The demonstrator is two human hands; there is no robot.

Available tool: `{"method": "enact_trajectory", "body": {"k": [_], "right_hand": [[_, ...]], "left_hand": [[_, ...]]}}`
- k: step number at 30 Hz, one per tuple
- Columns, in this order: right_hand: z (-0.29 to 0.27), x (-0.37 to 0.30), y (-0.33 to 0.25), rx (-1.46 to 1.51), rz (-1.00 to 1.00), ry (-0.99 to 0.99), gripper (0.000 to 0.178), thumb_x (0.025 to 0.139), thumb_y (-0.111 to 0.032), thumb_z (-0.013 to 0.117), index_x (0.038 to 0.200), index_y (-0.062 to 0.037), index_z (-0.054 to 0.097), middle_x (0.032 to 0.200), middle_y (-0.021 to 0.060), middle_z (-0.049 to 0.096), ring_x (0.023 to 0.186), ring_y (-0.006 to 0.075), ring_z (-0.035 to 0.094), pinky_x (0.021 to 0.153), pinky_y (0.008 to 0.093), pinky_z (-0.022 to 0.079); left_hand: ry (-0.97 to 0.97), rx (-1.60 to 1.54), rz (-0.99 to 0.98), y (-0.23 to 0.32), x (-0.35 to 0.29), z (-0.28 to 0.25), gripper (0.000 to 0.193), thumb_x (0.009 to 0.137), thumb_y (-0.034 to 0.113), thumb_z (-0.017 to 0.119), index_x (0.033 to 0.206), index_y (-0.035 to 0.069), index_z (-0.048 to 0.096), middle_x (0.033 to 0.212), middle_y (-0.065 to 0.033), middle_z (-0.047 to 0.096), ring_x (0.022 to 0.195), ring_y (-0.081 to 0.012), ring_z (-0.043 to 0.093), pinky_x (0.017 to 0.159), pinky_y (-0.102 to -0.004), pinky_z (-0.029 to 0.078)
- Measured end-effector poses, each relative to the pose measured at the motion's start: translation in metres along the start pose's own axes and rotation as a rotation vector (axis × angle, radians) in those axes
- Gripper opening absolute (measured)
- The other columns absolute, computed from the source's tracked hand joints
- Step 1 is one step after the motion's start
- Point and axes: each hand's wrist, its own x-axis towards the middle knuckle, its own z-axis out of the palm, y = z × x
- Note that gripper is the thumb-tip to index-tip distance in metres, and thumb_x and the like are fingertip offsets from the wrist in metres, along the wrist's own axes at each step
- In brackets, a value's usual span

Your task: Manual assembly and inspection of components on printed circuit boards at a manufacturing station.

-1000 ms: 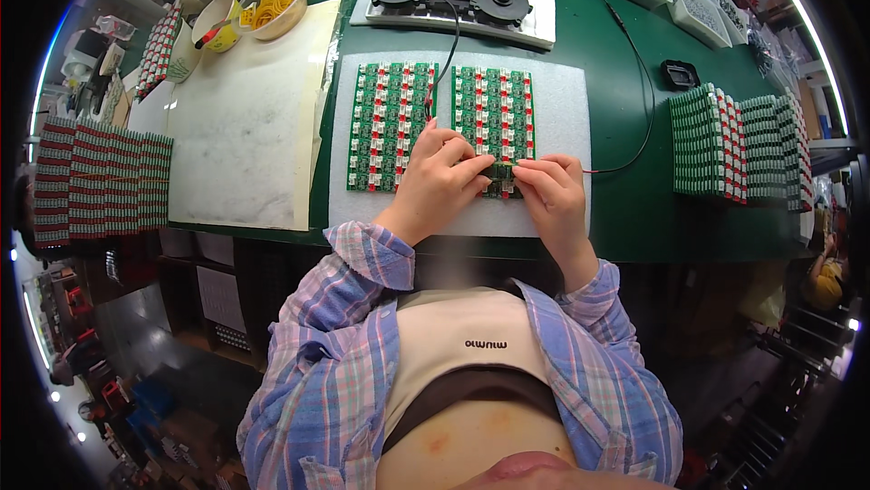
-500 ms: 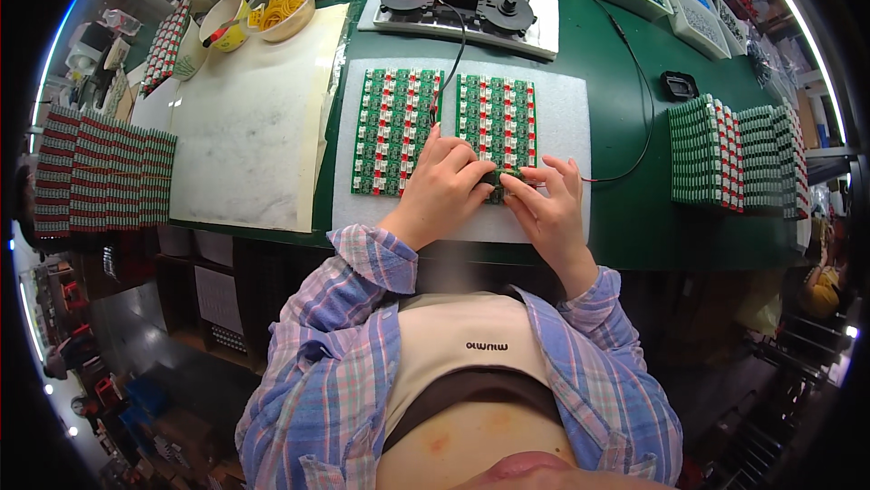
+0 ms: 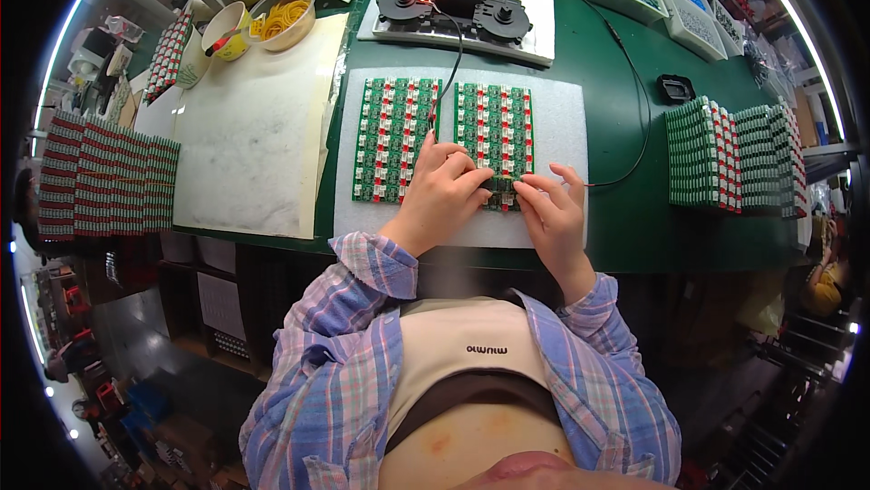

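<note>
While both hands press at its near edge, the right-hand circuit board panel point(image 3: 494, 141) lies flat on a white foam sheet point(image 3: 562, 141) on the green table point(image 3: 625, 218).

Fingers of the left hand point(image 3: 444, 191) are curled down on the panel's lower rows, apparently around a black cable point(image 3: 450, 55) that runs up to a black tester box point(image 3: 453, 5); whether they pinch anything I cannot tell. The right hand point(image 3: 553, 213) has its fingertips point(image 3: 526, 189) drawn close together at the same corner, holding nothing I can make out. A second panel point(image 3: 394, 136) sits just beside it. Such a panel looks thin, light and stiff yet fragile, so it is best gripped by its bare edges, not its red and white parts.
</note>
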Motion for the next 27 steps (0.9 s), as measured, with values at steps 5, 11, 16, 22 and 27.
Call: {"method": "enact_trajectory", "body": {"k": [5, 11, 16, 22, 27], "right_hand": [[-0.003, 0.002, -0.003, -0.07, -0.031, -0.028, 0.024, 0.083, -0.007, 0.077, 0.106, -0.0124, 0.076, 0.114, -0.0019, 0.071, 0.125, 0.0301, 0.055, 0.115, 0.0562, 0.035], [-0.006, 0.004, -0.001, -0.123, -0.067, -0.063, 0.026, 0.083, -0.008, 0.077, 0.109, -0.0127, 0.075, 0.115, -0.0017, 0.07, 0.127, 0.03, 0.054, 0.115, 0.0577, 0.035], [-0.008, 0.007, 0.001, -0.143, -0.108, -0.084, 0.027, 0.084, -0.009, 0.077, 0.11, -0.0128, 0.074, 0.116, -0.0012, 0.07, 0.127, 0.0302, 0.054, 0.115, 0.0578, 0.035], [-0.011, 0.009, 0.001, -0.197, -0.169, -0.119, 0.028, 0.082, -0.01, 0.077, 0.109, -0.0124, 0.074, 0.116, -0.0001, 0.07, 0.126, 0.03, 0.055, 0.114, 0.056, 0.036], [-0.009, 0.012, 0.004, -0.188, -0.167, -0.136, 0.025, 0.08, -0.008, 0.077, 0.105, -0.0117, 0.075, 0.112, 0.0002, 0.071, 0.118, 0.0282, 0.058, 0.109, 0.0492, 0.042]], "left_hand": [[-0.015, 0.084, 0.0, 0.004, 0.001, 0.0, 0.027, 0.077, 0.017, 0.079, 0.103, 0.013, 0.075, 0.097, -0.0022, 0.06, 0.111, -0.0256, 0.055, 0.119, -0.0617, 0.028], [-0.031, 0.086, -0.033, 0.009, 0.002, -0.004, 0.025, 0.079, 0.015, 0.078, 0.104, 0.013, 0.076, 0.096, -0.0011, 0.062, 0.109, -0.0252, 0.054, 0.118, -0.0581, 0.029], [-0.066, 0.092, -0.04, 0.01, 0.005, -0.007, 0.025, 0.079, 0.015, 0.078, 0.104, 0.013, 0.075, 0.096, -0.0016, 0.062, 0.108, -0.0254, 0.054, 0.118, -0.0588, 0.029], [-0.108, 0.142, -0.034, 0.012, 0.007, -0.009, 0.024, 0.078, 0.016, 0.078, 0.102, 0.014, 0.074, 0.094, -0.0026, 0.06, 0.109, -0.0263, 0.054, 0.118, -0.0597, 0.028], [-0.145, 0.191, 0.006, 0.01, 0.009, -0.008, 0.023, 0.078, 0.019, 0.077, 0.1, 0.013, 0.072, 0.097, -0.0047, 0.06, 0.111, -0.0281, 0.053, 0.12, -0.0595, 0.027]]}}
